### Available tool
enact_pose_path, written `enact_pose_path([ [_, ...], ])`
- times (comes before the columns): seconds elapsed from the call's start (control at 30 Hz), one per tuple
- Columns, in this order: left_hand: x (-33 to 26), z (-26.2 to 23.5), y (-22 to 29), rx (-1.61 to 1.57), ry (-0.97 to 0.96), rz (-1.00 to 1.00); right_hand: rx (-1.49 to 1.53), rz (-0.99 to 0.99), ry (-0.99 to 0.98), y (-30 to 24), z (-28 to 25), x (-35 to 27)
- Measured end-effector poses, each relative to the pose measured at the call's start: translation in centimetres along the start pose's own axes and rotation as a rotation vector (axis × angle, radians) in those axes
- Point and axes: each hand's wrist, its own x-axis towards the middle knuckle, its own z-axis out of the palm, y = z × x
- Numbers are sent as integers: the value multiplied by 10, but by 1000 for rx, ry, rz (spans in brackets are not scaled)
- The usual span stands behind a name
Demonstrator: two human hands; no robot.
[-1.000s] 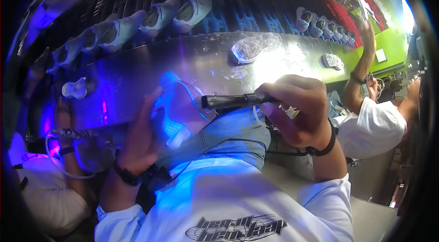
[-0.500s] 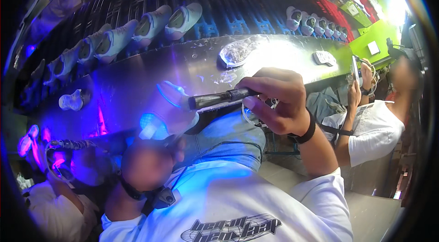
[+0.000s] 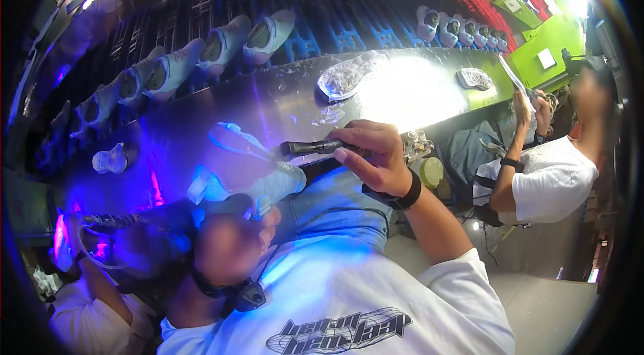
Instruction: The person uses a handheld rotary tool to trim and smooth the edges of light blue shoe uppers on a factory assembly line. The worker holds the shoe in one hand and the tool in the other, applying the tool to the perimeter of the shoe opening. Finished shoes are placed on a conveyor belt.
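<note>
- pinching a black tool [image 3: 312, 147] between thumb and fingertips, the right hand [image 3: 379, 157] is clamping it firmly and pointing its tip to the left.
- the tip is sitting right by the side of a pale shoe [image 3: 231, 170]; i cannot tell whether they are touching.
- the shoe is catching blue light, lying tilted between both hands, in front of the metal bench [image 3: 258, 110] and by the jeans [image 3: 335, 204].
- the left hand [image 3: 228, 247] is showing blurred at the shoe's lower edge; i cannot tell whether it is gripping.
- on the bench, a large sole [image 3: 347, 78], a smaller sole [image 3: 475, 78] and a white piece [image 3: 111, 159] are lying apart.
- behind, shoes [image 3: 168, 73] are standing in a row.
- at right, a co-worker [image 3: 553, 177] is holding something flat.
</note>
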Motion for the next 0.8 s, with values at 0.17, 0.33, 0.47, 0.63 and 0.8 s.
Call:
enact_pose_path([
  [0.17, 5, 5, 0, 49, -48, -11, 63, 138, 52, 4, 2, -18],
  [0.33, 7, -5, -1, 172, -68, 66, 117, 129, 218, -36, 18, -10],
  [0.47, 3, -8, -18, 700, 23, 353, 13, -36, 314, -52, 51, 1],
  [0.63, 5, -6, -22, 1158, 81, 515, 16, -57, 407, -62, 78, 16],
  [0.8, 10, -18, -7, 576, 38, 272, 17, 26, 410, -63, 80, 9],
])
